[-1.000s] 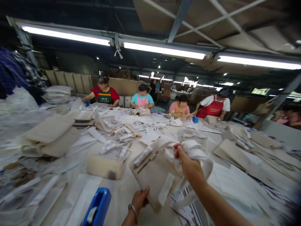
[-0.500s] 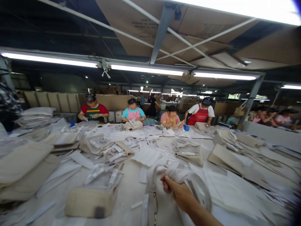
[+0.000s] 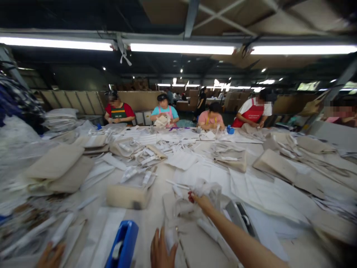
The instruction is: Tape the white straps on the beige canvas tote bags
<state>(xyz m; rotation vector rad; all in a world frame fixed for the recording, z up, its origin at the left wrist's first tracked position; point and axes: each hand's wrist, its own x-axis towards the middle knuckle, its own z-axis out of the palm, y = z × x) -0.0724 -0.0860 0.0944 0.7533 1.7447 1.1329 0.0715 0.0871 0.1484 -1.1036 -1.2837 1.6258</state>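
A beige bag (image 3: 203, 243) with a zipper lies in front of me, a strap loop at its far end. My left hand (image 3: 163, 249) is open, fingers apart, over the bag's left side by the zipper. My right hand (image 3: 202, 203) reaches across the far end of the bag with its fingers curled closed. Crumpled translucent wrapping (image 3: 210, 191) is right beside it; what the fingers hold, if anything, is too blurred to make out. A blue tape dispenser (image 3: 122, 243) stands left of my left hand, and a grey dispenser (image 3: 242, 219) is right of my right forearm.
Another person's hand (image 3: 51, 256) is at the lower left among papers. A folded beige bag (image 3: 125, 196), stacked beige pieces (image 3: 55, 162) and white sheets (image 3: 267, 197) cover the table. Several co-workers sit or stand along the far side, including one in a red apron (image 3: 252, 113).
The view has tipped downward. My left hand, the blue dispenser and another person's hand have come into view. My right hand has reached farther out, and the bag's strap lies lower.
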